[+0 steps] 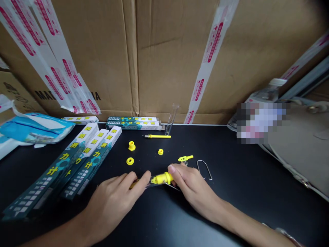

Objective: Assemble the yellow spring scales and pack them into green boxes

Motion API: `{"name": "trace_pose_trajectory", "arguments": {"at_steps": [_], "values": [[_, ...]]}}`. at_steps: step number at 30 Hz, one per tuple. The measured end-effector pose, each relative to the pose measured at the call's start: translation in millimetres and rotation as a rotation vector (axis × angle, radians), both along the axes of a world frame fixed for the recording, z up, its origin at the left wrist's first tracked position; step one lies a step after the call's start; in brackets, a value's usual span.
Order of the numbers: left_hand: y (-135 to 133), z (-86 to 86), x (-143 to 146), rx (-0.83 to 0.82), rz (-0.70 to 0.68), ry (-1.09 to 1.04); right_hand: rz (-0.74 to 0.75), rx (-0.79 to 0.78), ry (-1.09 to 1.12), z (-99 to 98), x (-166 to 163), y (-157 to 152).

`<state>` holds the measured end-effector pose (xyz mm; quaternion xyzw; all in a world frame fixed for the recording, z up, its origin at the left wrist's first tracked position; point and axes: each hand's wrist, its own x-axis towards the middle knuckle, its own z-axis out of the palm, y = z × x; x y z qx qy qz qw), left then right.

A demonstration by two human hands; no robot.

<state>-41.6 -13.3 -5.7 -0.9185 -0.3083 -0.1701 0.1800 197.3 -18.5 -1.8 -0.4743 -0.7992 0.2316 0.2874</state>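
Observation:
My left hand (pixel 117 193) and my right hand (pixel 190 185) meet over the black table (pixel 244 178), both closed on one small assembly: a clear tube with a yellow plastic fitting (pixel 162 178) at its right end. The left fingers pinch the tube's left part, the right fingers grip just behind the yellow fitting, where a thin metal wire shows. Loose yellow parts lie just beyond: a cap (pixel 132 145), a ring (pixel 130 161), a small round piece (pixel 160 151), a flat lever piece (pixel 185 158). A yellow rod (pixel 157 136) and a clear tube (pixel 171 120) lie farther back.
A bent metal wire loop (pixel 205 168) lies right of my right hand. Three long green-and-white boxes (pixel 74 161) lie at the left, two more (pixel 135 122) against the cardboard wall (pixel 164 55). A blue-white plastic bag (pixel 33 127) is far left; a water bottle (pixel 267 92) and beige bag (pixel 300 144) are at the right.

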Motion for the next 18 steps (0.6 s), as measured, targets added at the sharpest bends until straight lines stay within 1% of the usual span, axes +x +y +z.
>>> {"name": "trace_pose_trajectory", "arguments": {"at_steps": [2, 6, 9, 13, 15, 18], "values": [[0.1, 0.1, -0.4, 0.012, 0.002, -0.003, 0.01, -0.061, 0.034, 2.4, 0.4, 1.1], [2.0, -0.7, -1.3, 0.028, 0.016, -0.021, 0.083, -0.001, -0.034, 9.2, 9.8, 2.2], [4.0, -1.8, -1.1, 0.037, 0.019, -0.043, 0.134, -0.026, -0.077, 12.3, 18.5, 3.0], [5.1, -3.2, -0.4, 0.042, 0.006, -0.057, 0.206, 0.004, -0.08, 10.7, 22.7, 5.8], [4.8, -2.8, 0.0, 0.044, -0.013, -0.066, 0.216, 0.029, -0.077, 8.9, 21.4, 6.9], [3.8, -0.9, 0.7, 0.051, -0.023, -0.078, 0.207, 0.015, -0.048, 6.4, 17.0, 6.6]]}}
